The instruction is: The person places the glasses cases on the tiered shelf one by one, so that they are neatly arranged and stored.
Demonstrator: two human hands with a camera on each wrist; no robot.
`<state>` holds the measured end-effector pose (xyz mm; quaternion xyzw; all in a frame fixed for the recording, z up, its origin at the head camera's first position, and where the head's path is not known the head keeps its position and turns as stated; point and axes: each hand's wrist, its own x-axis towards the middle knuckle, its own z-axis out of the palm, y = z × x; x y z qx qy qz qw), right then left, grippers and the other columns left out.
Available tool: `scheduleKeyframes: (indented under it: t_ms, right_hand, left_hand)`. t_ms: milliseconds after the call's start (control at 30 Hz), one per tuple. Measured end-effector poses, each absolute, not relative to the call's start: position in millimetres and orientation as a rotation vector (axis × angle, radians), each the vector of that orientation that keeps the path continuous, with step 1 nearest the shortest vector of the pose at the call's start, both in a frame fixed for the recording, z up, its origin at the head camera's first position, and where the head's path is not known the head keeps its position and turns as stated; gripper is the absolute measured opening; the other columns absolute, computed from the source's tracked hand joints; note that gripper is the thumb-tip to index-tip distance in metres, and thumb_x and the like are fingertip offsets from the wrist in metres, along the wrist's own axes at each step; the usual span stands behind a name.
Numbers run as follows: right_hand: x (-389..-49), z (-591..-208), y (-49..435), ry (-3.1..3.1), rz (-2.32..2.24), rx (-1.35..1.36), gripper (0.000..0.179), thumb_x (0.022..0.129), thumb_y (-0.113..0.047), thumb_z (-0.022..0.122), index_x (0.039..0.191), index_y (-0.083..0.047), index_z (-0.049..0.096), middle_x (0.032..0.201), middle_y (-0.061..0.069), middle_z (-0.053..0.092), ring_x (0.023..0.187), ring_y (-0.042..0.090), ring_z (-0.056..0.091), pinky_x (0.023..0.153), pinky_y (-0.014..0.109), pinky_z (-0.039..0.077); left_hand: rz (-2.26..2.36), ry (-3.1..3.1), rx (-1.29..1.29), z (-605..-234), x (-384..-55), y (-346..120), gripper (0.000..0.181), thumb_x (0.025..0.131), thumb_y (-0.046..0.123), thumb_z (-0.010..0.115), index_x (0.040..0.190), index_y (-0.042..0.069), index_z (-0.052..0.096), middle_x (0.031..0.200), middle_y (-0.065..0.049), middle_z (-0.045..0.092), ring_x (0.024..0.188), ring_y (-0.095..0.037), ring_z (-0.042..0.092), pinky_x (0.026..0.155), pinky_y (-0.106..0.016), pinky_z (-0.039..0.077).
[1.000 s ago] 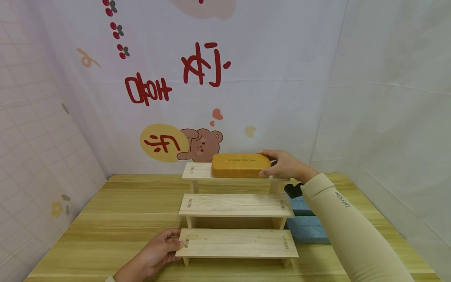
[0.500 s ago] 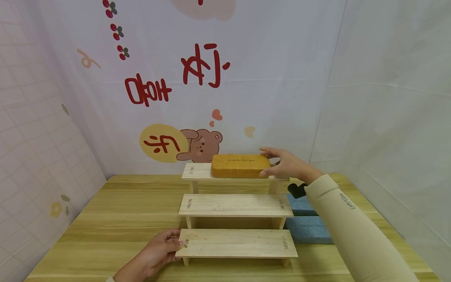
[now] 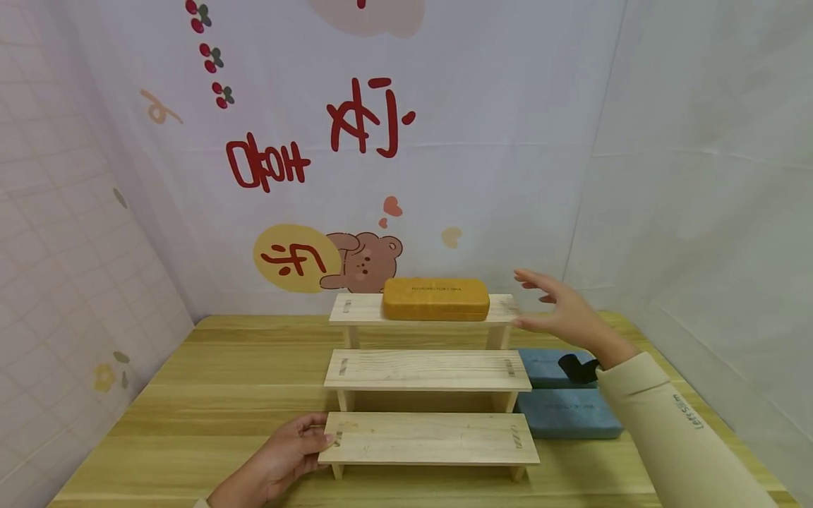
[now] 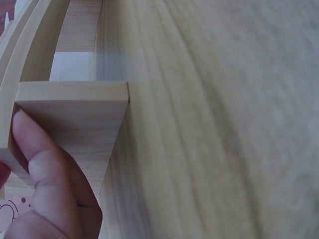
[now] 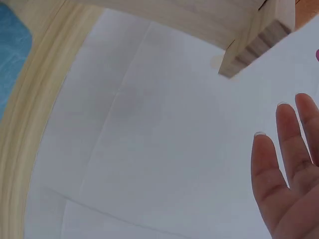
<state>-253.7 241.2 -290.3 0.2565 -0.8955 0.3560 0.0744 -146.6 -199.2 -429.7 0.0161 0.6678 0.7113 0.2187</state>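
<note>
A three-tier wooden display stand [image 3: 425,370] is on the table. On its top tier lies a yellow glasses case [image 3: 435,300], right of the tier's middle. My left hand [image 3: 288,451] pinches the left end of the lowest tier, thumb on top and fingers underneath; the left wrist view shows a finger [image 4: 45,164] against the board's underside. Just off the right end of the top tier, my right hand [image 3: 562,310] hangs in the air, fingers spread and holding nothing. The right wrist view shows its straight fingers [image 5: 271,174] apart from the wood.
Two blue cases, a front one [image 3: 568,415] and a rear one [image 3: 540,367], lie on the table right of the stand. The right forearm passes close over them. Behind the wooden table [image 3: 254,367] hangs a printed white cloth [image 3: 483,141].
My right hand has let go of the yellow glasses case and moved right, away from it. The case stays on the top tier, and my left hand has kept its hold.
</note>
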Motion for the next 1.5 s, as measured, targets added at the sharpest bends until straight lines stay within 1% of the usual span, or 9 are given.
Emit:
scheduleKeyframes:
  t_ms: [133,267,367,533,800,967,1100,1300,1500]
  right_hand:
    - [-244,-300,253,-2.637,0.987,0.733,0.076,0.084,-0.023,0.077,0.148,-0.007,0.037,0.141,0.02,0.044,0.124,0.038,0.042,0.097,0.06,0.033]
    - [-235,-312,265,-2.622,0.906,0.709,0.076,0.083,-0.021,0.078,0.146,-0.004,0.039,0.139,0.022,0.044,0.123,0.042,0.041,0.096,0.063,0.032]
    - [-227,-319,273,-2.639,0.901,0.684,0.078,0.082,-0.023,0.078,0.146,-0.003,0.039,0.141,0.023,0.043,0.126,0.045,0.038,0.096,0.065,0.032]
    - [-217,-329,285,-2.663,0.889,0.65,0.079,0.082,-0.027,0.079,0.145,-0.002,0.039,0.142,0.024,0.042,0.125,0.047,0.039,0.094,0.066,0.033]
    - [-200,-339,300,-2.723,0.776,0.546,0.086,0.08,-0.036,0.079,0.148,-0.006,0.036,0.145,0.026,0.038,0.129,0.051,0.033,0.091,0.069,0.031]
    - [-193,-346,309,-2.739,0.716,0.513,0.085,0.079,-0.037,0.08,0.146,-0.002,0.039,0.141,0.029,0.041,0.126,0.052,0.036,0.09,0.069,0.032]
    - [-188,-353,318,-2.787,0.723,0.463,0.087,0.08,-0.039,0.079,0.147,-0.002,0.037,0.142,0.028,0.041,0.125,0.053,0.036,0.088,0.07,0.033]
    - [-182,-370,332,-2.851,0.777,0.397,0.086,0.082,-0.037,0.077,0.148,-0.001,0.034,0.141,0.029,0.041,0.123,0.054,0.038,0.085,0.071,0.035]
    - [-179,-386,345,-2.869,0.865,0.37,0.083,0.084,-0.035,0.075,0.146,0.001,0.035,0.14,0.029,0.042,0.119,0.05,0.042,0.084,0.067,0.037]
  left_hand:
    - [1.973,1.843,0.044,-430,-147,-199,0.061,0.093,0.008,0.062,0.136,-0.019,0.028,0.105,-0.008,0.062,0.087,-0.016,0.065,0.075,-0.033,0.051]
    - [1.972,1.84,0.044,-430,-148,-199,0.061,0.093,0.008,0.061,0.136,-0.02,0.027,0.105,-0.008,0.062,0.088,-0.016,0.065,0.075,-0.032,0.051]
    - [1.965,1.844,0.05,-430,-148,-199,0.063,0.094,0.008,0.061,0.136,-0.021,0.025,0.107,-0.009,0.062,0.089,-0.016,0.065,0.076,-0.033,0.051]
    - [1.955,1.849,0.056,-429,-148,-198,0.064,0.094,0.008,0.06,0.137,-0.022,0.024,0.108,-0.01,0.062,0.089,-0.016,0.065,0.077,-0.033,0.051]
    - [1.958,1.848,0.064,-431,-148,-199,0.062,0.094,0.009,0.06,0.136,-0.021,0.025,0.108,-0.009,0.062,0.09,-0.017,0.065,0.076,-0.033,0.051]
    - [1.961,1.852,0.062,-431,-147,-199,0.062,0.095,0.008,0.059,0.137,-0.022,0.024,0.11,-0.011,0.061,0.09,-0.017,0.065,0.077,-0.034,0.052]
    - [1.961,1.856,0.061,-431,-147,-199,0.062,0.095,0.008,0.059,0.136,-0.022,0.024,0.11,-0.011,0.061,0.09,-0.017,0.065,0.076,-0.033,0.052]
    - [1.956,1.859,0.068,-430,-147,-199,0.062,0.095,0.009,0.059,0.136,-0.022,0.024,0.11,-0.011,0.061,0.089,-0.016,0.064,0.076,-0.032,0.051]
    - [1.961,1.856,0.067,-430,-147,-199,0.062,0.094,0.008,0.06,0.136,-0.021,0.025,0.109,-0.01,0.061,0.09,-0.016,0.064,0.076,-0.032,0.052]
